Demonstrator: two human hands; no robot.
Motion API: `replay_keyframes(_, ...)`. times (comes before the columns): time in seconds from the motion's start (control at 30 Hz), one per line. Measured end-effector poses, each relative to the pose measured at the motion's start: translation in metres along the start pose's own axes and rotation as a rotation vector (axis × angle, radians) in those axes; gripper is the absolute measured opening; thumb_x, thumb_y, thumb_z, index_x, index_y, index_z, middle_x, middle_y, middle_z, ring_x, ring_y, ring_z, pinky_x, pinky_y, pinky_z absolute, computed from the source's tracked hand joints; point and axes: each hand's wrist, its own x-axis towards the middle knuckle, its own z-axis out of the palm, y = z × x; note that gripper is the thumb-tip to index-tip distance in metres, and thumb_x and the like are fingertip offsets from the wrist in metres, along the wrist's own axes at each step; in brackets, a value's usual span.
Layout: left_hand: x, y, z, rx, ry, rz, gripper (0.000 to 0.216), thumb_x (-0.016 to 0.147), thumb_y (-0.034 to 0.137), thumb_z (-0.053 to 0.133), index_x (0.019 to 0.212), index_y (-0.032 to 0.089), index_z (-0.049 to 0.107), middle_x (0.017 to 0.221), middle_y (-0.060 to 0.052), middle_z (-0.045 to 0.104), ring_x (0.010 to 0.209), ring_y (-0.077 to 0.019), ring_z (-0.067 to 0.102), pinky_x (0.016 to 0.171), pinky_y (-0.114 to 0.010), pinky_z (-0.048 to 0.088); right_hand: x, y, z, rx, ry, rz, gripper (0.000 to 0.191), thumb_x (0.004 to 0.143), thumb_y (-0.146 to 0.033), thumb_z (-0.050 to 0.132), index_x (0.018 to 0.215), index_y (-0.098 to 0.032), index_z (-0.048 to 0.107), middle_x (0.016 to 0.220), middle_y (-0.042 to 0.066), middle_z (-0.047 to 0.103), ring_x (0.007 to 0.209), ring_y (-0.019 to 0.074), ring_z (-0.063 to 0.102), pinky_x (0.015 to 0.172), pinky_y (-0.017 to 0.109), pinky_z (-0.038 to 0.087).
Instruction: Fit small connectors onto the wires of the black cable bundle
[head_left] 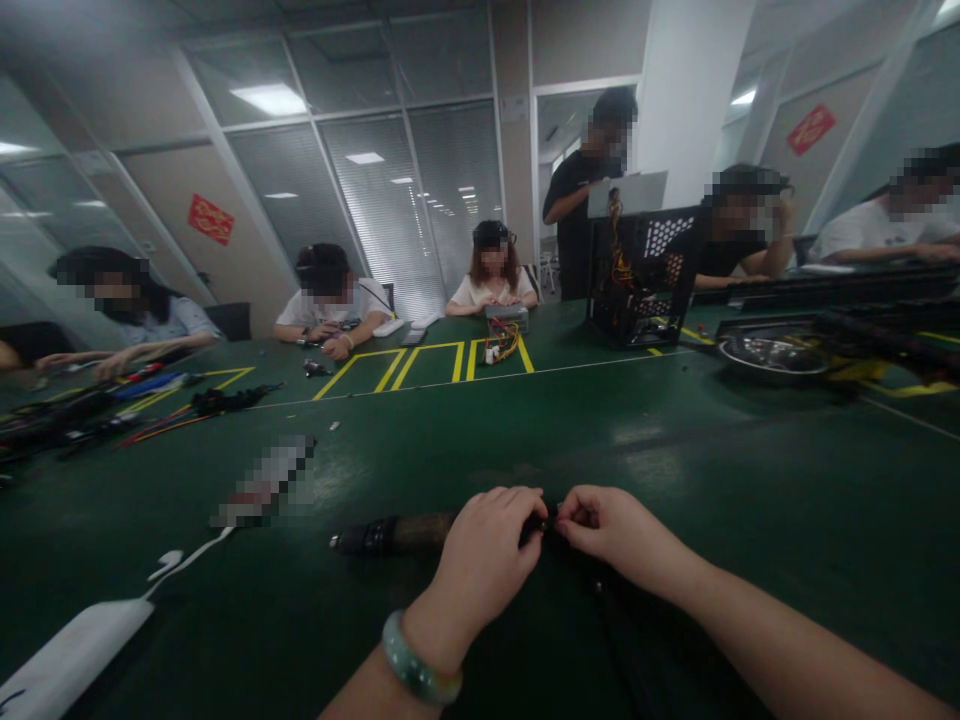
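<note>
A dark cylindrical tool, which looks like an electric screwdriver, lies on the green table with its silver tip to the left. My left hand, a jade-coloured bangle on its wrist, curls closed around the tool's rear end. Close beside it, my right hand pinches thumb and fingers together at that same end. What sits in the pinch is small, dark and mostly hidden. A dark cord or rod with a shiny spot runs below my right hand toward the near edge.
On the left, a blurred phone-like object connects by a white cable to a white block. Cables and tools lie beyond. A black computer case and a silver dish stand at right. Several people sit across the table.
</note>
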Motion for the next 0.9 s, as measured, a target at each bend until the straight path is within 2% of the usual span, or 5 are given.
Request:
replay_keyframes(0.27,-0.0017,-0.0003,0.0005,-0.013,0.039,-0.006,0.013,0.082,0.019,0.062,0.094,0.024,0.059,0.107,0.0,0.065,0.1,-0.0211,0.058,0.091,-0.038,0.043,0.0005,0.0004,-0.0007,0.004,-0.003,0.019,0.013,0.082,-0.028,0.061,0.087,-0.018,0.068,0.078,0.002,0.071,0.07,0.0159,0.064,0.06,0.023,0.044)
replay_keyframes(0.67,-0.0004,-0.0039,0.0026,-0.012,0.008,-0.013,0.014,0.082,0.018,0.063,0.093,0.025,0.059,0.103,0.001,0.065,0.098,-0.0201,0.058,0.089,-0.036,0.042,-0.0021,-0.0054,-0.0027,-0.075,0.022,-0.012,0.009,0.078,-0.024,0.065,0.084,-0.02,0.07,0.073,0.0,0.069,0.066,0.0145,0.063,0.057,0.022,0.043)
replay_keyframes(0.9,-0.0006,-0.0044,0.0036,0.001,0.005,-0.009,0.015,0.08,0.019,0.065,0.093,0.025,0.059,0.102,0.003,0.065,0.097,-0.0195,0.058,0.088,-0.035,0.042,-0.0021,-0.003,-0.0022,-0.065,-0.01,-0.003,0.006,0.076,-0.022,0.067,0.08,-0.018,0.069,0.072,-0.001,0.068,0.065,0.0137,0.063,0.055,0.02,0.042)
